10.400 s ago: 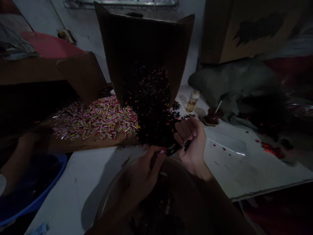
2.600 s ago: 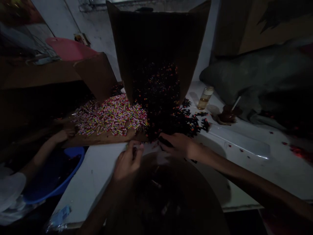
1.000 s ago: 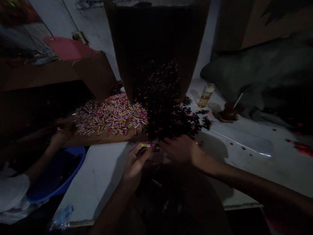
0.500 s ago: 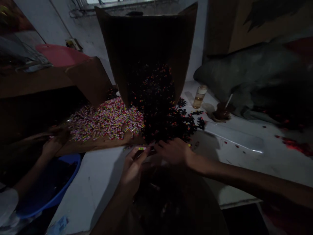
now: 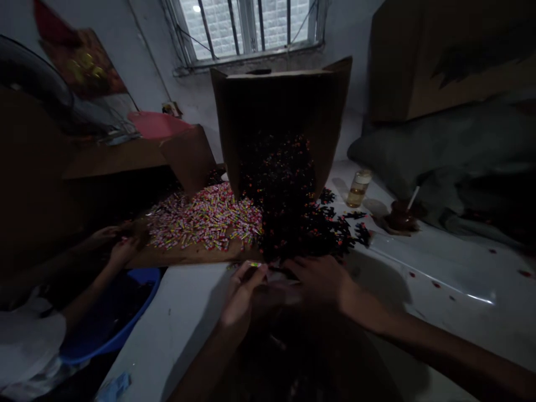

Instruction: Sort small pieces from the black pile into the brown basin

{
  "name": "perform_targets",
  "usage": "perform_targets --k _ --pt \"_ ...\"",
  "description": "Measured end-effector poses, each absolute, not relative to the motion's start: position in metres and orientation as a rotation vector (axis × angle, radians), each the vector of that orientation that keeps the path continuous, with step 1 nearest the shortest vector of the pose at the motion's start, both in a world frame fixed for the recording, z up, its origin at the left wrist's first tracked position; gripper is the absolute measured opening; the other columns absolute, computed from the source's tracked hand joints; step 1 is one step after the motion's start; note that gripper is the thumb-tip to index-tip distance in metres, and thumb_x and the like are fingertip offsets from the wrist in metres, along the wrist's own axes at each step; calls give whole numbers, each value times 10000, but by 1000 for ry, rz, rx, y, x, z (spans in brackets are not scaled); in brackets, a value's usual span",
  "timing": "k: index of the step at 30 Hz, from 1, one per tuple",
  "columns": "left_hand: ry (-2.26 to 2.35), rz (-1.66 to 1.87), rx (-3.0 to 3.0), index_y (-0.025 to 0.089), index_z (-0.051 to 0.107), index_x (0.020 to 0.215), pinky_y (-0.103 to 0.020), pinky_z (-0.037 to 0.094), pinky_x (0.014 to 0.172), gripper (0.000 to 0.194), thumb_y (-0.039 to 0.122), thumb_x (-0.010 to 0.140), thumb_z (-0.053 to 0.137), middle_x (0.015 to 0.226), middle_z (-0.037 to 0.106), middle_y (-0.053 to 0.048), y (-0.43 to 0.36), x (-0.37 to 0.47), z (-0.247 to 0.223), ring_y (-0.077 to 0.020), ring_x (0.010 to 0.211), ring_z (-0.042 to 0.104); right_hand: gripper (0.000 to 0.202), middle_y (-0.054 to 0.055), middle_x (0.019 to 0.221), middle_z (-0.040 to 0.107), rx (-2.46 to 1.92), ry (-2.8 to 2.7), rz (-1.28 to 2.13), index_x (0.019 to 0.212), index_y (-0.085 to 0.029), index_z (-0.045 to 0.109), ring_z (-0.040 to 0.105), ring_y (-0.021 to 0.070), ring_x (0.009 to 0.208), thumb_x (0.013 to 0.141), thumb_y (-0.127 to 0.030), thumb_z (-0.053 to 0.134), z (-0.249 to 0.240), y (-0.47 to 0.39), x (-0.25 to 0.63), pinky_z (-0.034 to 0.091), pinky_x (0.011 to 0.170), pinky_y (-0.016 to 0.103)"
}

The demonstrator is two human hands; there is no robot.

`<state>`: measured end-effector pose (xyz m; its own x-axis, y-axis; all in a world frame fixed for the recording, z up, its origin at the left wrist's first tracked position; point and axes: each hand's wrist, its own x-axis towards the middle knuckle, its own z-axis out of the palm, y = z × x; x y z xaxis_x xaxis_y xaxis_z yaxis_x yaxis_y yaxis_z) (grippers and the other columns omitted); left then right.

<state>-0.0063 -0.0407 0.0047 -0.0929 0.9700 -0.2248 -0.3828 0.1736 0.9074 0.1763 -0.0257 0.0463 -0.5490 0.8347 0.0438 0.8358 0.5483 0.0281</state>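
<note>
My left hand (image 5: 242,293) is closed in a pinch at the near edge of the table. Between its thumb and fingers is a small tube (image 5: 254,264) with a pink and yellow-green wrapper. To the right, my right hand (image 5: 322,281) has its fingers bent down and close to the left fingertips; what they hold, if anything, is too dark to make out. Just beyond both hands spreads a heap of small black pieces (image 5: 301,231) with orange-red tips, spilling from a cardboard box (image 5: 335,123). Left of it lies a pile of similar wrapped tubes (image 5: 201,218) on cardboard.
A bottle of yellowish liquid (image 5: 359,188) and a brown pot (image 5: 404,215) with a white stick stand at right. Near them lies a clear plastic strip (image 5: 435,271). At left, another person's hands (image 5: 121,251) work above a blue basin (image 5: 142,312).
The view has tilted up and shifted left, showing more of the window. Both my hands stay close together, the left one still pinching the small tube.
</note>
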Motion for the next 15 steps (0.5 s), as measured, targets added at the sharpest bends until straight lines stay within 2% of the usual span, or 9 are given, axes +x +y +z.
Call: perform_targets --k 2,4,6,8,10,12,15 --pt "1132 1324 745 186 646 719 -247 501 553 480 523 519 924 629 571 40 -39 -21 10 -127 597 545 324 86 969 789 -1542 -2606 -69 1070 -250 734 757 271 870 950 -527 615 47 -22 186 458 601 284" --pt "1151 1260 872 193 650 739 -247 503 567 439 532 592 888 667 581 34 -41 -39 18 -136 640 552 270 47 806 771 -1571 -2440 57 934 -247 740 742 238 751 939 -494 632 43 -17 198 418 569 270" --pt "1154 1004 1124 193 691 817 -245 501 610 374 522 702 827 741 642 9 -44 -54 24 -153 707 599 372 -4 614 689 -1553 -2206 336 791 -239 704 672 175 580 958 -539 562 37 -13 212 377 528 252" --pt "1151 731 1398 193 725 927 -266 517 726 348 510 787 763 874 721 -30 -42 -66 23 -192 846 665 514 -31 488 577 -1492 -1961 615 669 -223 635 570 131 467 950 -628 487 30 -11 223 354 498 243" --pt "1230 666 1627 196 724 1018 -294 519 823 361 516 855 683 1000 751 -64 -28 -73 15 -230 968 686 580 -42 446 503 -1445 -1738 841 623 -216 597 501 115 427 886 -721 485 25 -10 229 350 470 239" --pt "1440 751 1834 196 696 1063 -310 526 822 363 509 919 582 1019 752 -80 2 -76 -1 -240 974 690 612 -64 434 443 -1437 -1484 1047 636 -217 587 441 106 378 790 -806 522 21 -11 230 335 411 238" --pt "1779 682 2071 195 658 1101 -336 523 885 302 406 974 483 1005 754 -88 71 -77 -27 -241 968 701 671 -103 425 366 -1417 -1109 1265 655 -220 556 370 89 304 631 -889 587 17 -11 226 297 336 232"
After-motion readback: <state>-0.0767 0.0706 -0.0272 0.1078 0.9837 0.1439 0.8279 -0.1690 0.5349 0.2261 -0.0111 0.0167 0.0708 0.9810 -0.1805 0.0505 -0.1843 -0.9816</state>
